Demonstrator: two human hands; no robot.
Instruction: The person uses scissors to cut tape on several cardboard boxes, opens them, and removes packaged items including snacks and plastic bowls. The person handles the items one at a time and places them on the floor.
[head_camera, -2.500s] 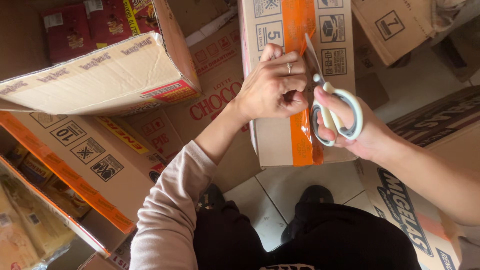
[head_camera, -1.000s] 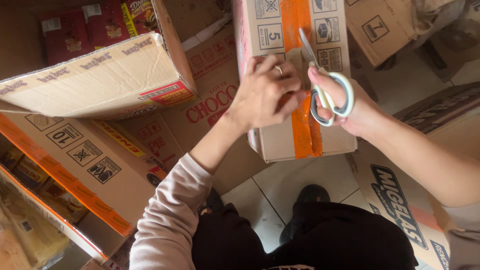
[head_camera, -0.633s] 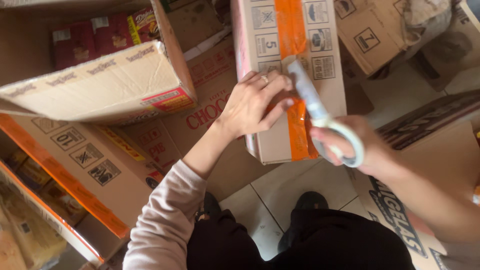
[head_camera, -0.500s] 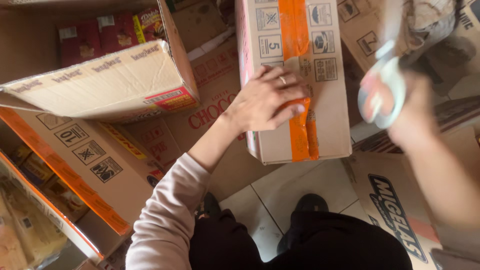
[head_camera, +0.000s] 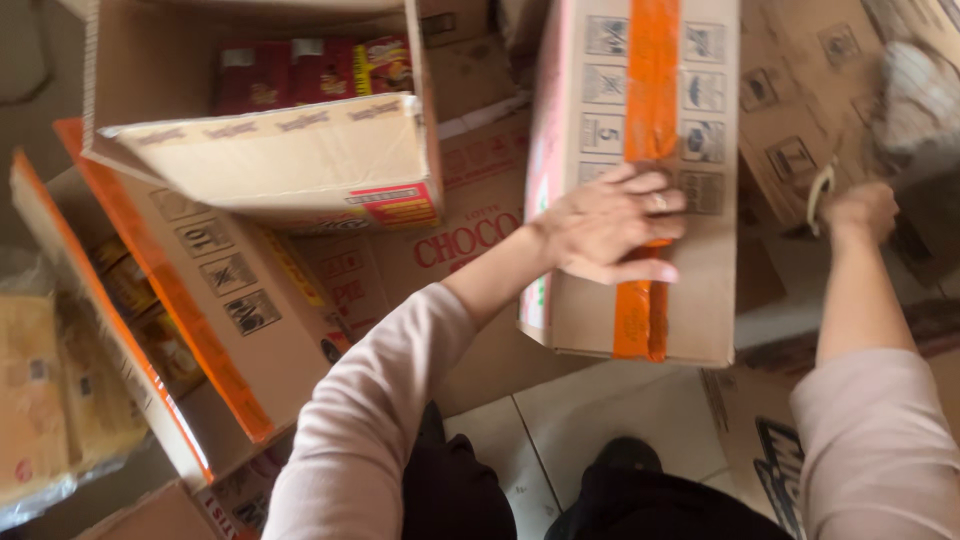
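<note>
While the left hand (head_camera: 615, 225) lies flat on the taped box (head_camera: 700, 310), the right hand (head_camera: 860, 212) apparently grips blurred scissors (head_camera: 820, 190).

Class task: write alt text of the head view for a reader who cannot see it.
A left hand presses flat on a cardboard box sealed with orange tape. The right hand reaches away holding scissors. An open carton of red packets stands left.

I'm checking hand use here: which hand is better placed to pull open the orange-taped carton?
Left, probably. The left hand lies flat on the taped carton, fingers across the orange tape. The right hand is off to the side, apart from it, gripping the scissors.
</note>
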